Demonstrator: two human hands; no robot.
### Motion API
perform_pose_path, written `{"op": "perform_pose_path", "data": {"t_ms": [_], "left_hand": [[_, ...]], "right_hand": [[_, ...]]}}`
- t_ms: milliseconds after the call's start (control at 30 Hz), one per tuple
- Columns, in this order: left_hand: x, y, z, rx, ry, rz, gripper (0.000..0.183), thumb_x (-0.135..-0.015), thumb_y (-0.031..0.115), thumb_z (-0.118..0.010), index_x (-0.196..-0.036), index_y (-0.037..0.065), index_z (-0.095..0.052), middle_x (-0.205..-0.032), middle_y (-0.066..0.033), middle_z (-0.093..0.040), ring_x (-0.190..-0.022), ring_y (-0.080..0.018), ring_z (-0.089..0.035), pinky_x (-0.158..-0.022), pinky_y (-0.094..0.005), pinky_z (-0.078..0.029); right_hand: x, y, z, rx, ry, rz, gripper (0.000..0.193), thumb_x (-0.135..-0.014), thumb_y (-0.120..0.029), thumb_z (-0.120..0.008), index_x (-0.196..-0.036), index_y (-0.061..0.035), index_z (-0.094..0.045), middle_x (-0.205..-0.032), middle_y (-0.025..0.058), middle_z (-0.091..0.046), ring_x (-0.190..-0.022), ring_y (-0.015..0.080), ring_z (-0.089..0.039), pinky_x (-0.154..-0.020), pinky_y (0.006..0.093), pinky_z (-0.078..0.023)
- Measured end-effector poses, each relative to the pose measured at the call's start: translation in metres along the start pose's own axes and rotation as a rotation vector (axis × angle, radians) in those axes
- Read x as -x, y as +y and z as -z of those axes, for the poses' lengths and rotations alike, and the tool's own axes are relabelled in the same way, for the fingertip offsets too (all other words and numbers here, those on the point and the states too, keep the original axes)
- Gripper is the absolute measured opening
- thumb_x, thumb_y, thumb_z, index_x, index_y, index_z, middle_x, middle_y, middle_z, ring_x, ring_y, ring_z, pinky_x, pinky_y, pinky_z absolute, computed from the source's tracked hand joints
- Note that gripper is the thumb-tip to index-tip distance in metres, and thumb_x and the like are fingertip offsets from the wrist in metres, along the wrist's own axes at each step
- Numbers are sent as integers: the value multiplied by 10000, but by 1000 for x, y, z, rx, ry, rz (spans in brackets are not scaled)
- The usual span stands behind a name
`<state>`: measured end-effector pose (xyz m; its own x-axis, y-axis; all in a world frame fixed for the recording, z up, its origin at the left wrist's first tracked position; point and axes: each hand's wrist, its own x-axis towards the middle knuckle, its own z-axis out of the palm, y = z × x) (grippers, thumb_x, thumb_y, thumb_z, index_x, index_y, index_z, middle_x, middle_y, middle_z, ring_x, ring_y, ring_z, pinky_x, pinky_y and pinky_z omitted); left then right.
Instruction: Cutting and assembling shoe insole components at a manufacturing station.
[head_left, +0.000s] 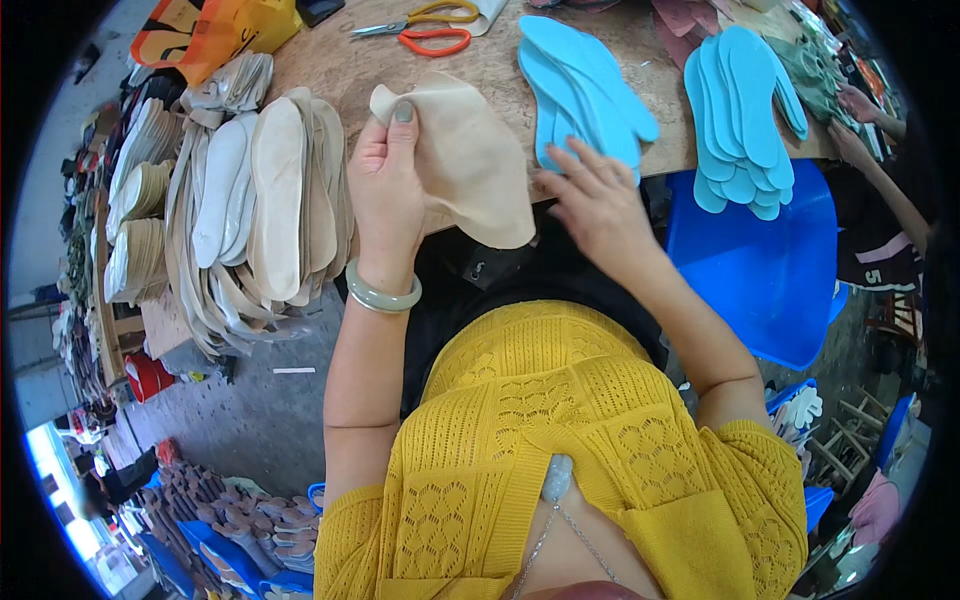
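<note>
My left hand [390, 190] is closed on a thin beige insole cover [475, 160], thumb on top near its upper left end. The limp sheet curves and hangs over the table edge. My right hand [605, 215] is open, its fingers spread and a little blurred, and nothing shows in it. Its fingertips are at the lower end of a stack of light blue insoles [580, 85]; whether they touch it I cannot tell. Left of my left hand lies a big pile of beige and white insoles [278, 190].
Scissors [430, 30] with orange and yellow handles lie at the back. More blue insoles [738, 110] overhang the table's right part, above a blue plastic tub [755, 270]. Another person's hands [853, 140] work at far right. An orange bag [210, 35] sits at back left.
</note>
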<state>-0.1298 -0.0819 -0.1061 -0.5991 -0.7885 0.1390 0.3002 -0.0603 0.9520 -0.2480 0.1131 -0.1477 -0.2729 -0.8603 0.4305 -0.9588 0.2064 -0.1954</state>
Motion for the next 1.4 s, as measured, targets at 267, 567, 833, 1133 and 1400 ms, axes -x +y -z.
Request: {"op": "perform_pose_path", "data": {"t_ms": [267,567,833,1133,1400], "left_hand": [[-2,-9,-10,233,-40,93,229,-963,201,-569,-1101,24,-617,-1030,-39,-658,-923,-109,-624,-821,-257,-511],[1,-8,-26,280,-83,131,208,-943,179,-598,-1095,38,-619,-1023,-46,-665,-898,-116,-637,-785,-242,-521],[-8,-17,-7,235,-10,141,195,-950,198,-587,-1074,53,-626,-983,-33,-665,-848,-104,-638,-739,-235,-521],[34,-5,-14,177,-135,487,349,-965,315,-556,-1149,18,-567,-1028,-50,-649,-866,-108,-636,-743,-257,-520],[57,-28,6,-206,-125,350,339,-966,355,-554,-907,25,-606,-709,-14,-615,-568,-56,-542,-518,-188,-427]], "right_hand": [[3,71,25,309,69,-137,289,-750,-37,-638,-1001,-168,-694,-1190,51,-630,-1178,250,-542,-1006,449,-361],[-42,-22,13,-1771,-229,-527,297,-821,-156,-708,-1045,25,-633,-935,92,-677,-834,163,-647,-763,265,-498],[-38,-25,12,-1499,-399,-715,225,-891,-154,-625,-1054,1,-630,-851,88,-691,-597,111,-619,-573,229,-471],[-43,-37,-8,-1489,-56,-577,340,-964,-249,-519,-1156,23,-591,-987,38,-643,-899,83,-577,-827,241,-450],[-40,-44,-16,-1514,-105,-687,279,-929,-169,-586,-1125,28,-608,-951,46,-660,-833,90,-604,-741,250,-495]]}}
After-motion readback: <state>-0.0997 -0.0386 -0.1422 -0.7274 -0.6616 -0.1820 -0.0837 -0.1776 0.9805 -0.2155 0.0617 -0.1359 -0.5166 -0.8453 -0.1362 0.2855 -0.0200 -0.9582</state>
